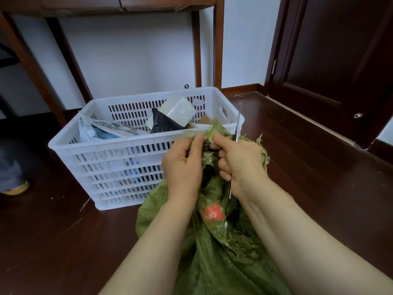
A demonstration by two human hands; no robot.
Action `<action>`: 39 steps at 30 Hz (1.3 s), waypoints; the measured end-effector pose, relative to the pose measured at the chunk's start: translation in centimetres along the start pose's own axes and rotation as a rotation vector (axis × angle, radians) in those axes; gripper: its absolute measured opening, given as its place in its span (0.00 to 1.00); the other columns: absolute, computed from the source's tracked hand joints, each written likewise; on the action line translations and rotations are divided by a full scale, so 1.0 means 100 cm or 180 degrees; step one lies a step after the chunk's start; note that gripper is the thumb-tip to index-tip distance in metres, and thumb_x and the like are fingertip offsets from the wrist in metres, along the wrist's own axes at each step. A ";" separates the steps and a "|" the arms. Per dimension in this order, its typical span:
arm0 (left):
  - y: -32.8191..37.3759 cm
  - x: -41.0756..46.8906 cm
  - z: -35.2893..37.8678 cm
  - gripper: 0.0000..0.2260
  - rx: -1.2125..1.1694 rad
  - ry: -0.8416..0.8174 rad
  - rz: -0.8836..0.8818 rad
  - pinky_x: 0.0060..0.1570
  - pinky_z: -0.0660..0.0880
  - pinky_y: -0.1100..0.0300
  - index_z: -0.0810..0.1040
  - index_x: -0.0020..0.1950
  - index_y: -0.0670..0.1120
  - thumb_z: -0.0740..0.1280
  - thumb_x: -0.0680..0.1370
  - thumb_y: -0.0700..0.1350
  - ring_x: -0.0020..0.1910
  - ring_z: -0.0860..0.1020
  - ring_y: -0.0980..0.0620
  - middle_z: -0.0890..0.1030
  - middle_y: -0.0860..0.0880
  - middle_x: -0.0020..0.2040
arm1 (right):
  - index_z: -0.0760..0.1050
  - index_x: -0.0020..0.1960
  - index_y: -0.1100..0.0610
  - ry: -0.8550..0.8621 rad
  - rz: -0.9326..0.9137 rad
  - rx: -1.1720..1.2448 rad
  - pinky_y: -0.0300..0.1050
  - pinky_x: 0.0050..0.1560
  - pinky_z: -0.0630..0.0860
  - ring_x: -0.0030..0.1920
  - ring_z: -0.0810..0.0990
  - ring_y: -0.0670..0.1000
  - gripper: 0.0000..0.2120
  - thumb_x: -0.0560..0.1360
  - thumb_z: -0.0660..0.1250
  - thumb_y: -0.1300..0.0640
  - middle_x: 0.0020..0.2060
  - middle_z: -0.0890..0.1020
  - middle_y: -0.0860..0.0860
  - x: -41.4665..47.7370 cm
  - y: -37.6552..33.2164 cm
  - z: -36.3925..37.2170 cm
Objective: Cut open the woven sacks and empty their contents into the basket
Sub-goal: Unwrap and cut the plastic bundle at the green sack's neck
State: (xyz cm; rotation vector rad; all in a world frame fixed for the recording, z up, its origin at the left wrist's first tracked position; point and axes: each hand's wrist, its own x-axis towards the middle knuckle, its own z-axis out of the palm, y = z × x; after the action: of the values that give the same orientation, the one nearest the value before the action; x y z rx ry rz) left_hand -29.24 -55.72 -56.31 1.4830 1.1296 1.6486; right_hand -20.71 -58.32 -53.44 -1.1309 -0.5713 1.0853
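Sack of green woven plastic [212, 262], lower centre, looks cut open, not yet emptied: left hand [182, 165] and right hand [239, 165], also gripping steel scissors [238, 125], pinch its frayed mouth beside a part-filled white slotted plastic basket [110, 143].

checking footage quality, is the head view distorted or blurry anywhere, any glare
Head view: wide-angle bending tilts the table legs and door at the edges; mild sheen on the dark floor, no harsh glare; green sack, left hand and right hand slightly soft, scissors blade faint.
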 end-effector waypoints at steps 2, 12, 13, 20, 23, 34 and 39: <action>-0.003 0.008 0.003 0.14 -0.0381 0.0222 -0.0738 0.38 0.69 0.56 0.78 0.33 0.41 0.70 0.75 0.47 0.33 0.69 0.50 0.73 0.42 0.32 | 0.74 0.33 0.58 0.0064 -0.0339 -0.0326 0.33 0.18 0.56 0.16 0.60 0.43 0.11 0.74 0.69 0.60 0.16 0.67 0.44 -0.001 0.008 0.006; -0.003 0.017 0.000 0.04 -0.1202 0.0541 -0.2484 0.48 0.81 0.44 0.80 0.39 0.35 0.73 0.71 0.35 0.40 0.82 0.44 0.82 0.40 0.37 | 0.70 0.29 0.61 0.0144 -0.1402 -0.1872 0.46 0.31 0.69 0.27 0.68 0.49 0.18 0.74 0.69 0.55 0.24 0.71 0.51 -0.019 0.032 0.008; -0.007 0.018 -0.002 0.04 -0.1224 0.0614 -0.2540 0.47 0.81 0.44 0.79 0.38 0.35 0.73 0.70 0.34 0.40 0.82 0.43 0.82 0.39 0.38 | 0.69 0.28 0.58 0.0122 -0.1413 -0.1952 0.48 0.31 0.71 0.27 0.68 0.50 0.18 0.74 0.69 0.55 0.23 0.70 0.50 -0.021 0.034 0.008; -0.013 0.018 -0.015 0.08 -0.1330 0.0825 -0.2840 0.45 0.79 0.47 0.73 0.36 0.36 0.71 0.70 0.28 0.38 0.79 0.45 0.78 0.40 0.35 | 0.61 0.23 0.53 0.0033 -0.1536 -0.2056 0.47 0.29 0.67 0.24 0.64 0.48 0.25 0.72 0.70 0.56 0.17 0.64 0.45 -0.028 0.047 0.011; -0.018 0.015 -0.021 0.09 -0.1224 0.0976 -0.2900 0.37 0.80 0.51 0.72 0.36 0.38 0.71 0.69 0.29 0.32 0.78 0.46 0.78 0.41 0.34 | 0.66 0.24 0.55 -0.0043 -0.1474 -0.2083 0.49 0.31 0.72 0.25 0.68 0.51 0.22 0.72 0.71 0.56 0.20 0.69 0.48 -0.031 0.050 0.011; 0.023 0.018 -0.019 0.20 -0.1719 -0.1240 -0.2161 0.41 0.81 0.56 0.81 0.56 0.40 0.67 0.74 0.55 0.43 0.82 0.46 0.84 0.43 0.43 | 0.72 0.33 0.60 0.0260 -0.0165 -0.0400 0.32 0.20 0.52 0.15 0.57 0.45 0.13 0.73 0.65 0.54 0.21 0.66 0.49 -0.005 -0.008 -0.007; 0.012 0.010 -0.011 0.07 -0.1223 -0.1007 -0.1761 0.43 0.81 0.54 0.82 0.48 0.38 0.70 0.75 0.41 0.40 0.83 0.45 0.85 0.41 0.41 | 0.74 0.33 0.59 0.0161 -0.0151 -0.0549 0.31 0.17 0.54 0.15 0.59 0.43 0.19 0.72 0.71 0.46 0.18 0.69 0.47 -0.002 -0.007 -0.012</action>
State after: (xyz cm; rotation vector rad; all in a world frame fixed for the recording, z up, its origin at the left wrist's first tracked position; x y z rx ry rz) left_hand -30.37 -55.56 -54.84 1.0178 0.8795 1.1202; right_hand -19.51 -59.05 -53.21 -1.2847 -0.6583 0.9779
